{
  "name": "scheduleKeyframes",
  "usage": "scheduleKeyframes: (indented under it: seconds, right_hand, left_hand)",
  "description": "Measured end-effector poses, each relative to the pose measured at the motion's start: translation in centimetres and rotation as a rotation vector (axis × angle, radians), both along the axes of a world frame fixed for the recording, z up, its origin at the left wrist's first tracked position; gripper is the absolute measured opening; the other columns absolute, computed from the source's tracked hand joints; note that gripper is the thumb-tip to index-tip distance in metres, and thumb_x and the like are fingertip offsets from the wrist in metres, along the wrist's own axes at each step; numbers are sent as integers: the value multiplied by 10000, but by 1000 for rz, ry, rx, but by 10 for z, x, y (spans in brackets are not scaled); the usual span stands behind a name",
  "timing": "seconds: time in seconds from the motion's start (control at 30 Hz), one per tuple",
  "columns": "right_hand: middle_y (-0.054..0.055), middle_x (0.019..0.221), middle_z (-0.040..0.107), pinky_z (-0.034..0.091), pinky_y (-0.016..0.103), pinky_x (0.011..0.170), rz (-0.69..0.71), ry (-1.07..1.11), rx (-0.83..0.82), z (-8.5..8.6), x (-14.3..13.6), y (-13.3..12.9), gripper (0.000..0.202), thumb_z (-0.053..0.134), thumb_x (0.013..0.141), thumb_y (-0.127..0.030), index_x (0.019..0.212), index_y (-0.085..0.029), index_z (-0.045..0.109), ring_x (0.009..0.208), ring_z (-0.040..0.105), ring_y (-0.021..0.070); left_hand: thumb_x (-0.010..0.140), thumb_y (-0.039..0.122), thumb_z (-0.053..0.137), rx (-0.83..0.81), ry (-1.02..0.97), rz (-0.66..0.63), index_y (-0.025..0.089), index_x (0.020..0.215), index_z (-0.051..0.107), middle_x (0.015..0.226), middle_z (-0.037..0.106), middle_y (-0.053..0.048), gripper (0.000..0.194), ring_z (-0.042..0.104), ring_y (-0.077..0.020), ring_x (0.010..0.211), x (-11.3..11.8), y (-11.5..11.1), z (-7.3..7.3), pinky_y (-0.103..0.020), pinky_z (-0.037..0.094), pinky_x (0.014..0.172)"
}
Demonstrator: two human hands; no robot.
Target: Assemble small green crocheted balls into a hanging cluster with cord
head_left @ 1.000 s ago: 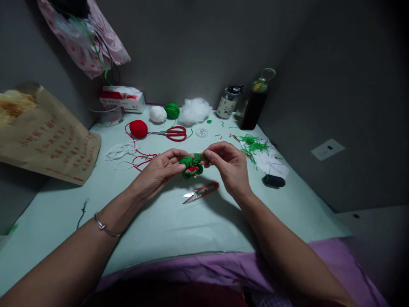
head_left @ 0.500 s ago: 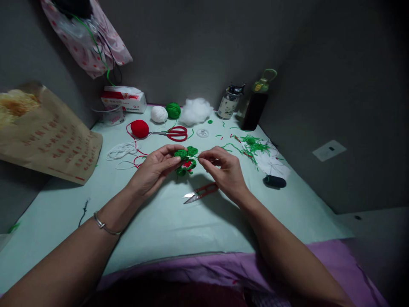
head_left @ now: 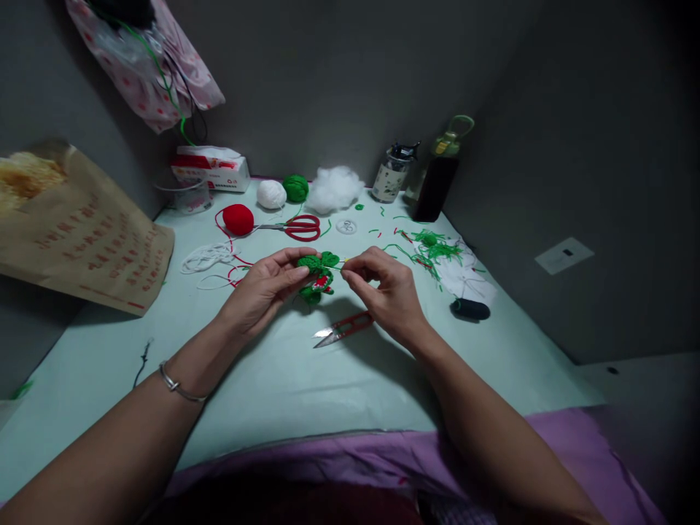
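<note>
Between thumb and fingers, my left hand pinches a green crocheted piece with red and white parts on its lower side. My right hand is closed on a thin needle, whose other end meets the green piece. Just below the hands, thread snips with red handles lie on the table, blades pointing left. Farther back are red-handled scissors beside a red yarn ball.
White yarn ball, green yarn ball and stuffing stand at the back. Paper bag is at left. Bottle, jar, yarn scraps and a dark roll are at right.
The green piece has turned slightly in my left hand, and its red and white part has shifted. My right hand has moved slightly right, with the needle still at the piece.
</note>
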State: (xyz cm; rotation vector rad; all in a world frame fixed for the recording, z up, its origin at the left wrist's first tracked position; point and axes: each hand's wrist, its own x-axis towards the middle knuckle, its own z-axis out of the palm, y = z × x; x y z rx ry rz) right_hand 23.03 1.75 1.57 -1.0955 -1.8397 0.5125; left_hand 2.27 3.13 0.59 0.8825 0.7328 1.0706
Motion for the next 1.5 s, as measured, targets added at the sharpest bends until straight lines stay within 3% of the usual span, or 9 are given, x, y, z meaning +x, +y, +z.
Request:
scheduleKeyframes:
  seconds: [0.37,0.63,0.87,1.07,1.33,1.4,1.5]
  right_hand:
    - [11,785,619,406,270,619,32,0,-14,-1,-2,1,103,632,875,-119,815,-184,685,705,558,130]
    - [-12,719,601,388,267,610,168,288,-390,-3,1,10,92,705,811,-245,762,-169,687,637,495,109]
    - [-18,689,604,373,259,625,227,433,-560,-7,3,14,157,787,736,-298,735,-166,702,638,473,105]
    - [-17,677,616,406,264,647,225,451,-532,-9,-2,13,149,787,740,-305,729,-173,719,639,496,109]
    - [0,719,659,494,280,645,117,439,-512,-15,-10,9,149,751,757,-298,796,-168,688,640,594,132]
    - [2,747,664,517,291,654,111,416,-467,-14,-12,6,144,734,775,-294,825,-179,662,659,619,146]
    - [16,795,682,509,284,673,67,216,-316,-12,-12,2,86,660,862,-275,884,-192,671,690,626,148]
  left_hand:
    - [812,186,796,45,46,18,167,1096,740,1044,783,-60,290,721,-142,909,2,-1,-4,-213,566,841]
    - [791,197,815,14,0,-26,175,1028,755,1076,785,-66,246,735,-157,917,3,-1,-6,-264,572,908]
    - [817,220,791,52,29,-80,185,1107,755,1162,766,-79,294,715,-170,988,4,-2,-7,-267,560,899]
    - [761,231,827,74,88,-29,182,1072,767,1069,778,-62,320,697,-176,953,9,-4,-9,-302,521,917]
    - [767,255,821,140,168,23,210,1084,735,1048,747,-36,331,671,-169,930,8,-2,-22,-320,488,909]
    - [766,264,824,153,179,30,209,1068,719,1006,736,-25,324,667,-166,909,9,-2,-25,-313,488,878]
    - [769,287,824,135,180,23,200,1003,709,918,716,-4,274,654,-150,847,11,-3,-27,-297,483,831]
